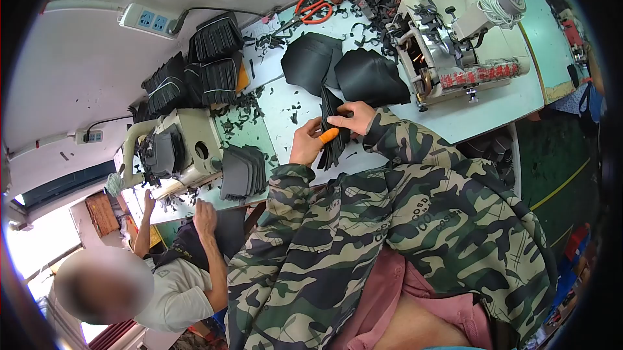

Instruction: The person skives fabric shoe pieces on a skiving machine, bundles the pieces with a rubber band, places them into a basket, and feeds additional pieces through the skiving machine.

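Near the table's front edge, my left hand is closed on a bundle of thin black pieces, with an orange cover on one finger. From the right, my right hand grips the same bundle, its fingers bent over the upper part. The bundle stands on edge between both hands. Just beyond it lie two piles of flat black pieces, one at the left and one at the right.
A sewing machine stands at the right. Red-handled scissors lie among black scraps at the back. Tied black stacks, a second machine and a fanned stack are at the left, where a co-worker sits.
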The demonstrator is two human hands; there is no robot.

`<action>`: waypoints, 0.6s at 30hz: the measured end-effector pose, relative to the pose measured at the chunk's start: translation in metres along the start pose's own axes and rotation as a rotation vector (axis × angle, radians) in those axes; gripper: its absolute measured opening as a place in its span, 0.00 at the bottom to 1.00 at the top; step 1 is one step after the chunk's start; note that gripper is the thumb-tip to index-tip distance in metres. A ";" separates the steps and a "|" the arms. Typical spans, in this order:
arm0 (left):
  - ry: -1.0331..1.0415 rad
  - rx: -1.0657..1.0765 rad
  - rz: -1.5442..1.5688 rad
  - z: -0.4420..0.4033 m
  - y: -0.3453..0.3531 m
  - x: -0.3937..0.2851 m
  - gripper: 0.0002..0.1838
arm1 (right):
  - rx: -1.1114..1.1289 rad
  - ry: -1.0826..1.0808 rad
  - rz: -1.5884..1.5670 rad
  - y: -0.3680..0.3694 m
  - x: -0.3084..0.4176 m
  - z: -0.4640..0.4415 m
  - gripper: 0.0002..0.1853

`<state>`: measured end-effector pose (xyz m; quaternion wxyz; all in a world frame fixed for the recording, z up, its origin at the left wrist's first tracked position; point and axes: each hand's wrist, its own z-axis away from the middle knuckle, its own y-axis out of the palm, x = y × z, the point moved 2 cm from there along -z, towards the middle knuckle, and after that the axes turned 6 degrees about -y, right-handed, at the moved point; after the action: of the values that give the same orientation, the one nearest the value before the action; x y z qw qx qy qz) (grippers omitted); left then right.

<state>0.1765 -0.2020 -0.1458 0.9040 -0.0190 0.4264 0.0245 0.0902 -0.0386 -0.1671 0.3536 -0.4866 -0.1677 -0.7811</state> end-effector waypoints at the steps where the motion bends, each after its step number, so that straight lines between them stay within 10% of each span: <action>1: -0.029 0.023 0.043 0.000 -0.002 0.001 0.26 | -0.001 0.001 -0.001 0.000 -0.004 0.000 0.46; 18: -0.085 0.010 0.243 -0.002 -0.010 0.013 0.19 | -0.082 -0.237 0.213 0.012 -0.014 0.003 0.46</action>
<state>0.1834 -0.2121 -0.1569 0.9117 0.0384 0.3869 0.1326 0.1047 -0.0400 -0.1786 0.3920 -0.6046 -0.1235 -0.6823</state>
